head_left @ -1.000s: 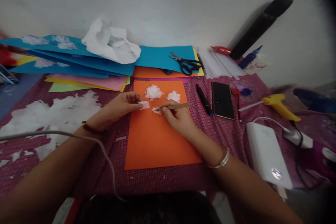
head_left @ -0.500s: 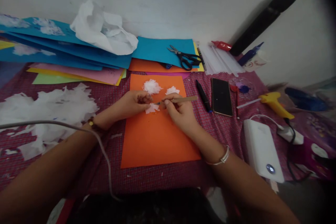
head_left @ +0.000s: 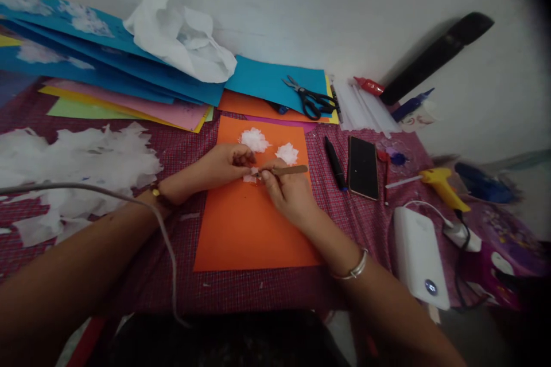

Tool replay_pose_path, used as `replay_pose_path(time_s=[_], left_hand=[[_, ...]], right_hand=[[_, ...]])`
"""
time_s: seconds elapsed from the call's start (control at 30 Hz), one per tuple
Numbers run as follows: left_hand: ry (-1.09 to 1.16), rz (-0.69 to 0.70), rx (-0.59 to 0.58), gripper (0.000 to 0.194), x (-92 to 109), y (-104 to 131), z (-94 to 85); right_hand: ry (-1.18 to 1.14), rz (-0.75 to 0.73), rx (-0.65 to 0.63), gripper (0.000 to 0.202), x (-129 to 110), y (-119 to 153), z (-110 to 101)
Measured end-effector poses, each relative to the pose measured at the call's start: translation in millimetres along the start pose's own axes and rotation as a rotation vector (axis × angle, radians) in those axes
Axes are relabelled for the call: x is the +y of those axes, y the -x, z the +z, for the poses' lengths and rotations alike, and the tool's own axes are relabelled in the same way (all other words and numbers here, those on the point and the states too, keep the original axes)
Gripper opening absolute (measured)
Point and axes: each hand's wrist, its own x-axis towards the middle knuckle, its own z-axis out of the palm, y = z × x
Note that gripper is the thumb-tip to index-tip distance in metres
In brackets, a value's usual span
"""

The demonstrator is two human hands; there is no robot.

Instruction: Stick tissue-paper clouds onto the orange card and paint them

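An orange paper sheet (head_left: 249,229) lies on the checked cloth in front of me. Two fluffy white tissue tufts (head_left: 255,139) (head_left: 287,153) sit near its far edge. My left hand (head_left: 221,165) pinches a small white tissue piece (head_left: 249,178) against the sheet. My right hand (head_left: 286,190) grips a thin brown stick (head_left: 287,170) like a pen, its tip touching that tissue piece beside my left fingers.
Torn white tissue (head_left: 77,166) covers the left side. Stacked coloured sheets (head_left: 129,92) and a crumpled white bag (head_left: 181,40) lie at the back, with scissors (head_left: 312,98). At the right are a black marker (head_left: 334,163), a phone (head_left: 363,167), a yellow glue gun (head_left: 443,186) and a white power bank (head_left: 419,255).
My left hand brought the small tissue piece down onto the orange sheet and now presses it where the stick's tip works. The view has shifted slightly.
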Motion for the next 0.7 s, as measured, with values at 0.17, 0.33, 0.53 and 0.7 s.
replay_pose_path(time_s=[0.17,0.33,0.53,0.7], left_hand=[[0.052,-0.001,0.045,0.016,-2.6,-1.3,0.4],[0.163,-0.03,0.253,0.013,-4.0,-3.7,-4.0],[0.243,-0.07,0.351,0.008,3.4,2.3,-15.4],[0.247,-0.002,0.52,0.009,21.5,27.6,-50.3]], right_hand=[[0.094,0.015,-0.02,0.027,-2.9,-1.0,0.1],[0.184,-0.02,-0.04,0.028,-3.1,-1.6,4.2],[0.183,-0.074,-0.111,0.029,-6.7,-1.9,5.3],[-0.217,0.085,0.147,0.023,-1.0,-0.5,-6.6]])
